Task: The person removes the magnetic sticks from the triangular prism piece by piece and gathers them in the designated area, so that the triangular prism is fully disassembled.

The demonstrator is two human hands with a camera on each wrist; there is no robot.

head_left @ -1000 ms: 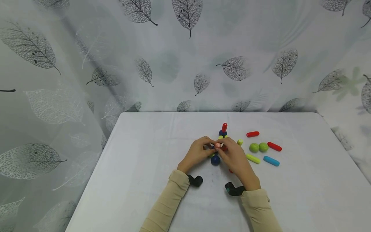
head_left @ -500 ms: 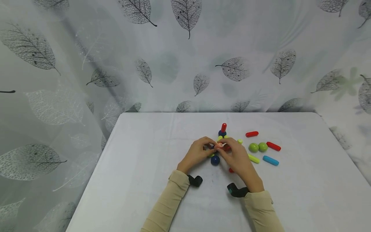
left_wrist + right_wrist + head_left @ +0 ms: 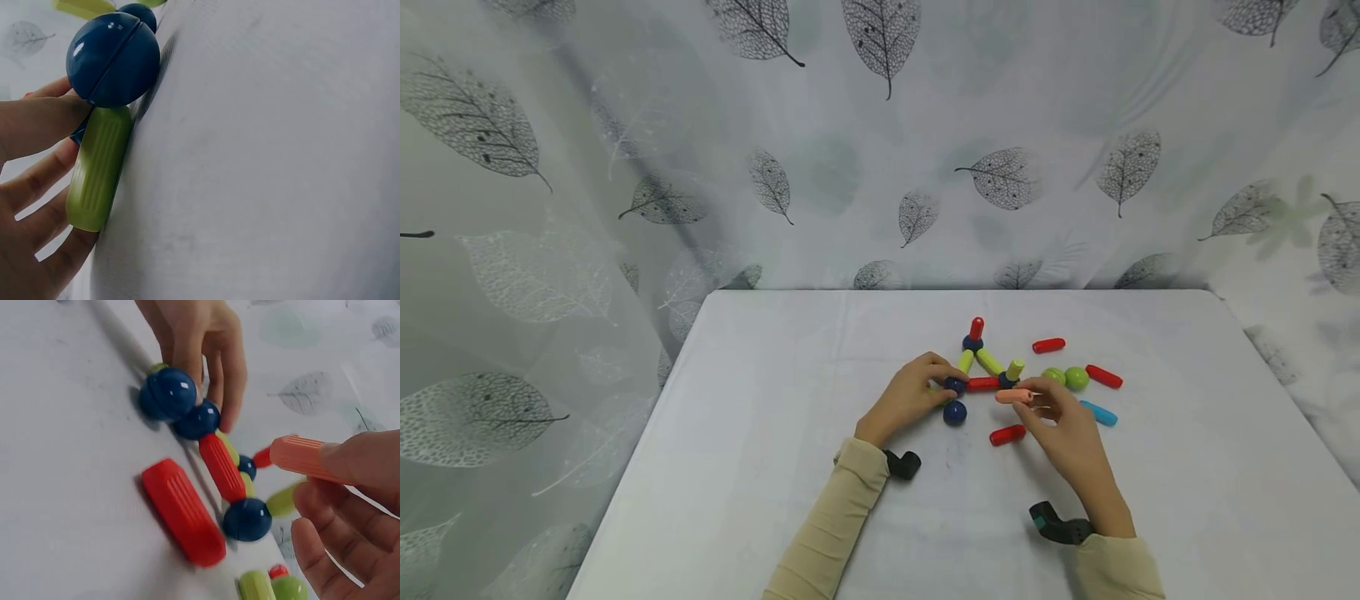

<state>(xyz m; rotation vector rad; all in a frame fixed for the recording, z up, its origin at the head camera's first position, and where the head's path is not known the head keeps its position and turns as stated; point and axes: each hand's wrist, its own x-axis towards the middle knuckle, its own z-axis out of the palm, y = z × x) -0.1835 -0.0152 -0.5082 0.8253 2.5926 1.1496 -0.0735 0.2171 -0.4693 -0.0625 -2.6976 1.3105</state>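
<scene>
My left hand (image 3: 904,402) pinches a blue ball (image 3: 197,419) at the left corner of a triangle of magnetic rods and balls. Close in front sits a second blue ball (image 3: 114,59), with a yellow-green rod (image 3: 99,169) running from it alongside my left fingers. Between right thumb and fingertips, my right hand (image 3: 1071,437) holds an orange magnetic rod (image 3: 1011,397) above the table, near the triangle's right blue ball (image 3: 247,519). A red rod (image 3: 222,465) forms the near side. Yellow-green rods (image 3: 989,361) lead to the back ball (image 3: 972,342), which carries an upright red rod (image 3: 977,327).
A loose red rod (image 3: 1007,435) lies in front of the triangle. To the right are green balls (image 3: 1077,378), a blue rod (image 3: 1099,412) and two more red rods, one at the back (image 3: 1048,345). The white table (image 3: 775,467) meets a leaf-print curtain (image 3: 835,208) behind.
My right hand has moved right and toward me, carrying the orange rod away from my left fingers. Earlier both hands were together around that rod. My left hand has stayed nearly still.
</scene>
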